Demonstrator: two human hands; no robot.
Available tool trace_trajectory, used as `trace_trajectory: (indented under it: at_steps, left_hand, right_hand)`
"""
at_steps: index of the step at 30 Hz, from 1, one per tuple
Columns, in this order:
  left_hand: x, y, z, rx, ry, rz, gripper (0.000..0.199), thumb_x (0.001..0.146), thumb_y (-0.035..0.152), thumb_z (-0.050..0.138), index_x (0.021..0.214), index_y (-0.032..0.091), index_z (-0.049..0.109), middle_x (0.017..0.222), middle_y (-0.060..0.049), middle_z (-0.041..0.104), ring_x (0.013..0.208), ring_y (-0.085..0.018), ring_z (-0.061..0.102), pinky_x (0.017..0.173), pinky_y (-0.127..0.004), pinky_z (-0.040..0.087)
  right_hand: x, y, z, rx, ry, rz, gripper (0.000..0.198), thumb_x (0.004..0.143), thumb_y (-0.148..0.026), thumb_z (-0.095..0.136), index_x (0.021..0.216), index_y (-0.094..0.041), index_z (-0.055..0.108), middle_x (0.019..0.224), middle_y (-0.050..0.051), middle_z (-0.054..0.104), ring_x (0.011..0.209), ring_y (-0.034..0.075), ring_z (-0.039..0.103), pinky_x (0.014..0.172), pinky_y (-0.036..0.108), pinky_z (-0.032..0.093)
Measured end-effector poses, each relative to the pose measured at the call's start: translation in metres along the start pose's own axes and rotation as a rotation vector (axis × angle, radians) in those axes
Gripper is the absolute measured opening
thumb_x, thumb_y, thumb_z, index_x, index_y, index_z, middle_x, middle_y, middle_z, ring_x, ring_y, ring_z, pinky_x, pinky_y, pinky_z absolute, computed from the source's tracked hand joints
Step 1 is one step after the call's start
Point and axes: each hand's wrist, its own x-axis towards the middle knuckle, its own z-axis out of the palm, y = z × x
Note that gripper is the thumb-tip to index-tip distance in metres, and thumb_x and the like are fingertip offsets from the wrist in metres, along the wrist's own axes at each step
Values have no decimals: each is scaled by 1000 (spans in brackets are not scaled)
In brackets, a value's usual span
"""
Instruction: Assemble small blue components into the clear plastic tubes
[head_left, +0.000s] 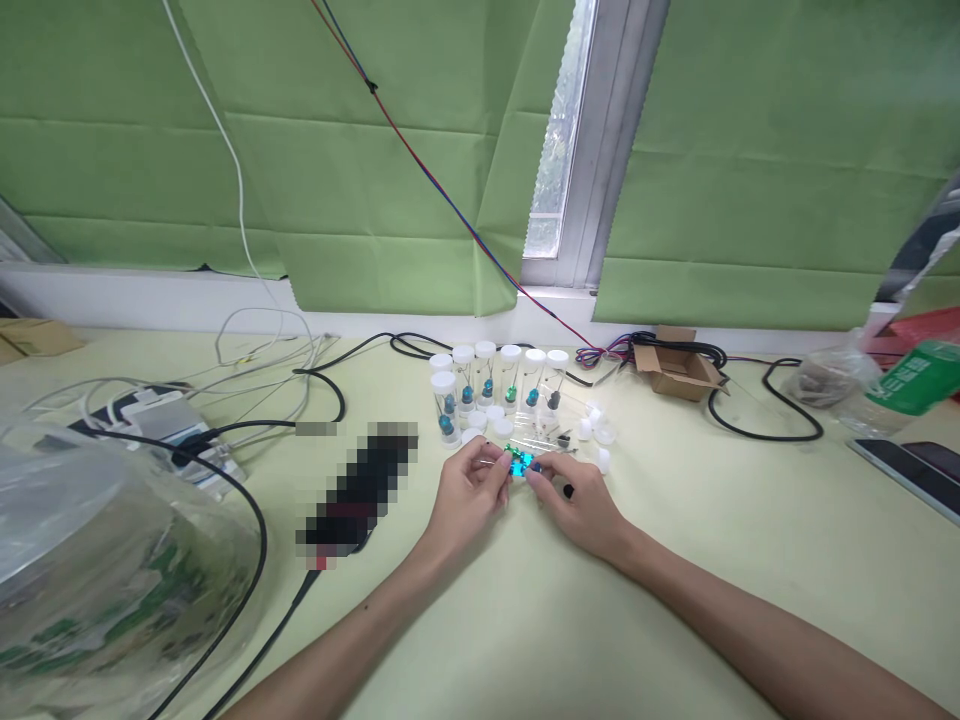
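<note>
My left hand (474, 482) is closed in a pinch at the left side of a small shiny blue-and-green piece (520, 463). From the other side, the fingertips of my right hand (576, 497) pinch the same piece, just above the table. Its exact kind is too small to make out. Behind my hands stand several clear tubes with white caps (510, 378), each with a small blue, green or dark part with thin wire-like legs inside. More clear tubes (541, 432) lie flat beside loose white caps (603, 460). A small dark round thing (568, 491) lies by my right hand.
A blurred-out dark object (356, 490) with a cable lies to the left. Further left are a clear plastic bag (90, 580) and tangled cables around a white box (169, 425). An open cardboard box (677, 365), a green-labelled bottle (911, 385) and phones (904, 475) are right.
</note>
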Motion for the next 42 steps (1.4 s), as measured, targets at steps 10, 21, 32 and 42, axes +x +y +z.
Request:
trace_trajectory:
  at_steps: [10,21,32,42]
  left_hand:
    - [-1,0,0,10,-10,-1,28,83,43,64,75,20,51,51,5,50,45,-9,44,45,-21,33]
    - [0,1,1,19,-13,7,28,85,43,63,76,19,51,52,4,50,46,-9,44,45,-21,33]
    - [-1,1,1,15,-15,5,28,85,42,63,76,18,52,52,5,50,46,-9,44,44,-20,33]
    - [0,2,1,-6,-24,5,29,83,42,65,75,18,51,53,5,50,45,-8,44,44,-20,34]
  right_hand:
    - [0,-1,0,8,-25,20,29,96,-30,48,69,-20,56,63,0,60,60,15,54,58,27,40]
    - [0,-2,0,22,-47,29,33,97,-32,46,67,-20,53,62,0,58,60,15,52,60,27,39]
    - [0,2,0,34,-56,-1,18,93,-29,53,79,-19,59,67,0,60,63,15,55,64,28,42]
    - [1,2,-1,-1,-54,-5,37,96,-30,48,61,-20,51,59,-1,55,58,14,51,61,27,39]
